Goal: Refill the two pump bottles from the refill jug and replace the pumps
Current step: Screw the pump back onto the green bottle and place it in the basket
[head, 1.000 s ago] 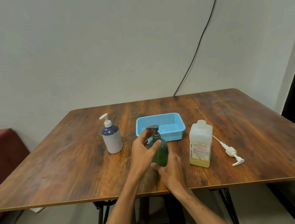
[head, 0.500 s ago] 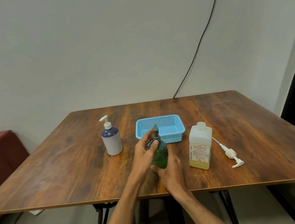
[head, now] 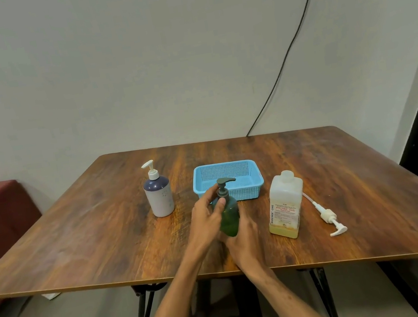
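A green pump bottle (head: 229, 217) with a dark pump (head: 224, 185) stands near the table's front middle. My right hand (head: 243, 238) grips its lower body from the near side. My left hand (head: 206, 214) pinches the collar at the pump's base with thumb and fingers. A white and navy pump bottle (head: 158, 194) with a white pump stands to the left, untouched. The refill jug (head: 285, 206), translucent with yellowish liquid low inside, stands to the right with no pump on its neck.
A blue plastic basket (head: 230, 182) sits just behind the green bottle. A loose white pump with a long tube (head: 326, 214) lies on the wooden table (head: 90, 233) right of the jug. A black cable runs down the wall behind.
The dark pump head has turned: it points right now, after pointing away half a second ago. My left fingers have shifted round the collar. The right hand keeps its grip on the bottle.
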A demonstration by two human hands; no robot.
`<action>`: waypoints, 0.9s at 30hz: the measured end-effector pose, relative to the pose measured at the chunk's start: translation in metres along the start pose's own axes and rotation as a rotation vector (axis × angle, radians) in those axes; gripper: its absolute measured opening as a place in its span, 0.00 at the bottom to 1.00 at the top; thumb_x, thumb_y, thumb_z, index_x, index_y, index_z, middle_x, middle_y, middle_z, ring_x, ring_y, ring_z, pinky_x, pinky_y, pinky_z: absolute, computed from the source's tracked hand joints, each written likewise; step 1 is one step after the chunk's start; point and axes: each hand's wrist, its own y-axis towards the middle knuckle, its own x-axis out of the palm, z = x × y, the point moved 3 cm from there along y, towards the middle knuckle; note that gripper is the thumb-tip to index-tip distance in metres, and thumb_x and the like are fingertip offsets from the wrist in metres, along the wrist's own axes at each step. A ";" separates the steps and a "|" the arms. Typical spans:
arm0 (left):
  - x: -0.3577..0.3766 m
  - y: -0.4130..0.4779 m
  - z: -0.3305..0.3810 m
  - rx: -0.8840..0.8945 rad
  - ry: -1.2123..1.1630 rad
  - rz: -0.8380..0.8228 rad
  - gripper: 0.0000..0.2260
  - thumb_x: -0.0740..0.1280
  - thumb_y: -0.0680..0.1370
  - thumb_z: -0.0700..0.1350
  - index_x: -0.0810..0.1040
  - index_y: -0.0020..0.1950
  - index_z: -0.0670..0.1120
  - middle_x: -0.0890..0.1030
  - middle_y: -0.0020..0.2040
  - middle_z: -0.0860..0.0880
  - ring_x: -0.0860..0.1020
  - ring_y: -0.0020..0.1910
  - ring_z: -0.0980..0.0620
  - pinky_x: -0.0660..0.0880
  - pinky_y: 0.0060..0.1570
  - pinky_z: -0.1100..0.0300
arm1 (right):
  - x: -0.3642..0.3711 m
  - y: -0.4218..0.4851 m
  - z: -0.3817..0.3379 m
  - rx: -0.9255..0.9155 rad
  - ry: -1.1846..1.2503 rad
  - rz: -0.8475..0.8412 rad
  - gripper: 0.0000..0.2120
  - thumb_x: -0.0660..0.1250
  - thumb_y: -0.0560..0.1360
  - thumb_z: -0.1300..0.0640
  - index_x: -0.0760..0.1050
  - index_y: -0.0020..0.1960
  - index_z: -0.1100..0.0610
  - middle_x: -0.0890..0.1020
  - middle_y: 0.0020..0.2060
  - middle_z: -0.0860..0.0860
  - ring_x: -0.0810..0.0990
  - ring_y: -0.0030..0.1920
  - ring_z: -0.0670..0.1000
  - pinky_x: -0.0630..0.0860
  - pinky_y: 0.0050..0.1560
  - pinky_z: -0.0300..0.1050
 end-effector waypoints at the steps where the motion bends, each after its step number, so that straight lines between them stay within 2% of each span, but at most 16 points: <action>1: 0.002 0.000 0.001 0.009 0.004 0.032 0.18 0.68 0.79 0.43 0.74 0.69 0.48 0.79 0.64 0.53 0.76 0.64 0.57 0.77 0.61 0.59 | 0.000 0.000 0.000 0.000 -0.004 -0.003 0.37 0.79 0.69 0.54 0.64 0.72 0.45 0.77 0.64 0.44 0.76 0.63 0.44 0.79 0.62 0.51; 4: 0.004 0.000 0.004 0.029 0.008 0.212 0.17 0.75 0.74 0.48 0.78 0.60 0.49 0.81 0.56 0.55 0.79 0.56 0.59 0.79 0.55 0.61 | 0.001 0.000 0.001 0.000 -0.015 -0.009 0.40 0.79 0.69 0.54 0.62 0.74 0.45 0.76 0.66 0.44 0.75 0.66 0.45 0.77 0.65 0.51; 7: 0.009 0.002 0.004 0.037 0.019 0.260 0.12 0.76 0.73 0.47 0.80 0.54 0.48 0.82 0.51 0.56 0.81 0.52 0.60 0.81 0.53 0.60 | 0.001 0.000 0.002 -0.010 -0.029 0.004 0.39 0.79 0.69 0.54 0.63 0.74 0.46 0.76 0.65 0.44 0.75 0.65 0.44 0.78 0.63 0.50; 11: 0.007 0.000 0.004 0.066 0.079 0.163 0.11 0.70 0.78 0.43 0.79 0.60 0.49 0.81 0.56 0.56 0.79 0.58 0.59 0.79 0.56 0.62 | 0.002 0.002 0.004 -0.010 -0.018 0.005 0.36 0.78 0.69 0.54 0.65 0.71 0.44 0.78 0.61 0.43 0.78 0.60 0.42 0.81 0.58 0.48; 14: 0.005 -0.004 0.005 0.025 0.012 0.045 0.16 0.64 0.82 0.42 0.71 0.68 0.54 0.76 0.58 0.62 0.77 0.58 0.63 0.77 0.54 0.68 | 0.002 0.003 0.006 -0.023 -0.026 0.014 0.35 0.78 0.69 0.55 0.66 0.70 0.44 0.78 0.60 0.42 0.78 0.59 0.42 0.81 0.56 0.49; 17: 0.009 -0.005 0.006 0.009 0.008 0.070 0.20 0.68 0.80 0.46 0.68 0.71 0.53 0.74 0.59 0.63 0.75 0.56 0.67 0.75 0.52 0.74 | 0.004 0.002 0.007 -0.023 -0.039 0.008 0.36 0.77 0.71 0.53 0.64 0.73 0.45 0.77 0.64 0.44 0.77 0.63 0.44 0.79 0.60 0.49; 18: 0.010 -0.005 0.006 0.025 0.031 0.125 0.20 0.70 0.78 0.47 0.70 0.69 0.52 0.75 0.59 0.62 0.76 0.56 0.66 0.75 0.52 0.74 | 0.004 0.001 0.007 -0.019 -0.044 0.006 0.36 0.76 0.71 0.53 0.63 0.74 0.45 0.77 0.65 0.44 0.76 0.64 0.44 0.79 0.61 0.50; 20: 0.011 -0.002 0.006 0.060 0.038 0.226 0.17 0.74 0.75 0.48 0.75 0.61 0.49 0.79 0.57 0.58 0.78 0.56 0.62 0.78 0.54 0.67 | 0.005 0.001 0.008 -0.022 -0.043 0.006 0.36 0.76 0.72 0.54 0.62 0.75 0.45 0.77 0.64 0.44 0.76 0.64 0.44 0.79 0.61 0.50; 22: 0.013 -0.001 0.005 0.085 0.039 0.260 0.13 0.75 0.74 0.45 0.78 0.56 0.47 0.81 0.54 0.56 0.79 0.55 0.61 0.79 0.55 0.62 | 0.004 0.001 0.007 -0.031 -0.049 0.013 0.36 0.76 0.72 0.54 0.62 0.74 0.45 0.77 0.63 0.44 0.77 0.63 0.43 0.80 0.60 0.48; 24: 0.013 -0.001 0.003 0.090 0.061 0.252 0.11 0.73 0.75 0.43 0.80 0.57 0.46 0.82 0.55 0.54 0.79 0.56 0.60 0.79 0.56 0.61 | 0.004 0.003 0.007 -0.031 -0.047 0.020 0.35 0.76 0.71 0.54 0.64 0.73 0.45 0.78 0.62 0.44 0.77 0.62 0.43 0.80 0.59 0.49; 27: 0.008 0.002 -0.003 0.052 0.034 0.141 0.12 0.70 0.78 0.41 0.79 0.62 0.46 0.82 0.59 0.52 0.79 0.60 0.57 0.78 0.60 0.58 | 0.004 0.004 0.009 -0.024 -0.041 0.019 0.36 0.78 0.70 0.55 0.65 0.73 0.47 0.78 0.62 0.45 0.77 0.62 0.44 0.80 0.59 0.49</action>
